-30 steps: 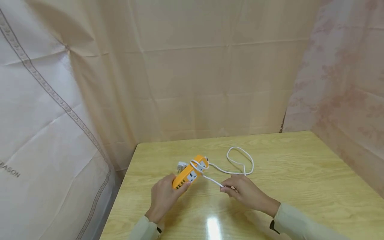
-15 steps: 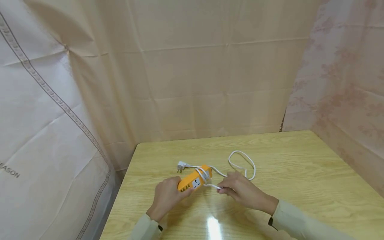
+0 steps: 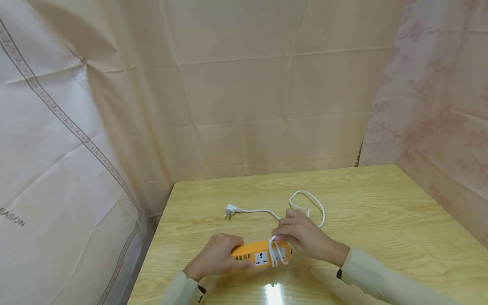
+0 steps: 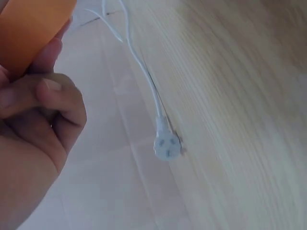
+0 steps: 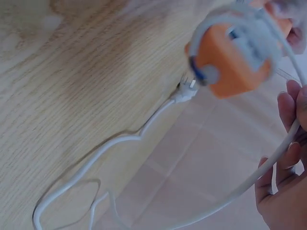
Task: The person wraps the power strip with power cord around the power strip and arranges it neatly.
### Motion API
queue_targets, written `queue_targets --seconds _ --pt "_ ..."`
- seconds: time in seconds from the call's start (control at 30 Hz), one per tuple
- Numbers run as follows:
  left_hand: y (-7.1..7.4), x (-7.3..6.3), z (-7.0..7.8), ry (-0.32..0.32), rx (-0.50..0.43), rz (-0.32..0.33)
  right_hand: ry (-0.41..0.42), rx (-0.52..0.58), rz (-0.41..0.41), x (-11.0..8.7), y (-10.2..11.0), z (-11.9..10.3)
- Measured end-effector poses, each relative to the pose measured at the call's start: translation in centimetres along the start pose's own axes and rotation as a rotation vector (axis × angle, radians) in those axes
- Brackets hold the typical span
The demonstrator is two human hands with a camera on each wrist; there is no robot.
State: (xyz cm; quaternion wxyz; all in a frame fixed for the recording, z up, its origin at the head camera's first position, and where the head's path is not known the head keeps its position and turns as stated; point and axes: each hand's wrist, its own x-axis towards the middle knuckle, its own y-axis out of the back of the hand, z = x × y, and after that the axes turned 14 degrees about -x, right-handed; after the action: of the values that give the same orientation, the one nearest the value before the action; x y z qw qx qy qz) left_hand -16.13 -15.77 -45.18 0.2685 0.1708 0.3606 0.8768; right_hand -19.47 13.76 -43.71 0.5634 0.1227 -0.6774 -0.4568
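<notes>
An orange power strip (image 3: 244, 249) with white sockets and several USB ports is held by its left end in my left hand (image 3: 217, 257), thumb along the front. White cord (image 3: 273, 253) loops round the strip's right half. My right hand (image 3: 305, 237) pinches the cord at the strip's upper edge; in the right wrist view the cord (image 5: 254, 177) runs through the fingers. The left wrist view shows fingers curled round the orange body (image 4: 29, 28). On the table behind lies the white plug (image 3: 231, 210), prongs showing, its cord leading right behind my right hand.
A loose loop of white cord (image 3: 322, 207) lies on the wood-grain table (image 3: 381, 220) beyond my right hand. Beige cloth (image 3: 267, 106) hangs at the table's back edge, with patterned cloth (image 3: 442, 127) at the right and pale cloth (image 3: 57, 169) at the left.
The power strip has turned from slanted to nearly level and come nearer and rightward. My right hand has moved the cord from beside the strip up to its top edge.
</notes>
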Motion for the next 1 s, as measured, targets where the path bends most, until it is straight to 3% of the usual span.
queue_targets --seconds 0.2,0.4,0.6,1.0 --pt "-0.16 0.08 0.16 -0.071 -0.197 -0.057 0.004 0.025 0.033 0.42 -0.21 0.39" --pt "-0.12 -0.07 0.30 -0.024 -0.393 -0.136 -0.014 0.077 0.011 0.54 -0.26 0.48" --pt "-0.24 -0.21 0.25 -0.007 -0.524 -0.199 -0.055 0.156 -0.055 0.36 -0.43 0.60" --pt "-0.42 -0.46 0.57 0.017 -0.788 -0.197 -0.185 0.404 -0.134 0.31 -0.41 0.76"
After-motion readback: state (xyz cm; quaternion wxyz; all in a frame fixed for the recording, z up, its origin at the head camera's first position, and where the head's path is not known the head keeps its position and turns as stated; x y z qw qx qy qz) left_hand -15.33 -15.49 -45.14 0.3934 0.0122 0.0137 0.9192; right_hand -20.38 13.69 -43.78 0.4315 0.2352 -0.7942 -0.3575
